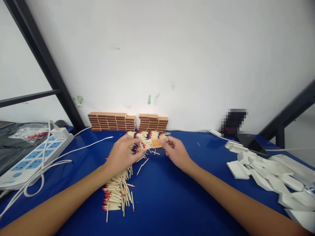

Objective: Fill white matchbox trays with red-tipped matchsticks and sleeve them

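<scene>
A white wall [197,65] stands behind the blue table [172,203]. At the frame's centre, the left hand [125,153] and right hand [176,152] respectively pinch a white matchbox tray [142,146] and a flat, orange, faintly printed matchbox sleeve [156,143], end to end; matchsticks [147,144] lie in the tray.

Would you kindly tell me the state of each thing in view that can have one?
left hand: closed on held tray
right hand: pinching orange sleeve
held tray: holding matches, end at orange sleeve
loose matches: piled, some scattered
matchboxes: stacked in two groups
white trays: loosely heaped
power strip: plug inserted
plastic bag: crumpled
</scene>
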Demonstrator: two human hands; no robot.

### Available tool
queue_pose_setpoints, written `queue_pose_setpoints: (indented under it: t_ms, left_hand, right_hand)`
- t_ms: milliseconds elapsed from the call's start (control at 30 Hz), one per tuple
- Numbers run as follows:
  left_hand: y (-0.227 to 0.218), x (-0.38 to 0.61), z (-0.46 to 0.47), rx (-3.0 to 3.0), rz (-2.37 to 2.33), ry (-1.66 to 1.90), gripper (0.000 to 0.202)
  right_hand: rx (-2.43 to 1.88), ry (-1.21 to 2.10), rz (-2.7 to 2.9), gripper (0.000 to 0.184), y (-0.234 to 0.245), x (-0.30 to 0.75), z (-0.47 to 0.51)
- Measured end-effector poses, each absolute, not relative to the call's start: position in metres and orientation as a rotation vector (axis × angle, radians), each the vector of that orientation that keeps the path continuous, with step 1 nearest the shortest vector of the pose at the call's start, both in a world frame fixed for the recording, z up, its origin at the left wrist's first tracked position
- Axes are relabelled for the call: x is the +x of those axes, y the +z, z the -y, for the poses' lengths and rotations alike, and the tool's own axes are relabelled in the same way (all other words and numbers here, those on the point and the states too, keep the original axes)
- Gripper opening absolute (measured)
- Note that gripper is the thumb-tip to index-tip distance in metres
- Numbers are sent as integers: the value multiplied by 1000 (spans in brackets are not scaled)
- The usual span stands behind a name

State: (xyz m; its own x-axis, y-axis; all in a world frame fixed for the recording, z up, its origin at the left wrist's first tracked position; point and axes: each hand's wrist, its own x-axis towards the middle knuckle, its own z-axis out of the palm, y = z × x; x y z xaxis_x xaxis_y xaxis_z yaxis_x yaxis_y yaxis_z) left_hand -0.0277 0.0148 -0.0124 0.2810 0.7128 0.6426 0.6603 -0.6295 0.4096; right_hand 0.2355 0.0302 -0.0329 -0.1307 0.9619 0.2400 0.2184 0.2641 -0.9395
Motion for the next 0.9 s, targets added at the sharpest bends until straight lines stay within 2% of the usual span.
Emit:
queue_pose_setpoints:
  t_ms: [167,533,800,900]
  left_hand:
    - [-11,-29,-17,2383,-1297,1267,24]
    - [-7,-28,-18,2256,-1204,1274,26]
    - [-6,-25,-14,2256,-1140,1240,29]
    - [-5,-23,-11,2244,-1140,1253,29]
  right_hand:
    - [-1106,1075,1558,74,-31,243,-37]
    - [-1093,1184,1587,71,-16,250,-32]
    - [-1014,1184,1706,65,-14,245,-23]
    - [-1030,1124,1560,68,-21,237,-19]
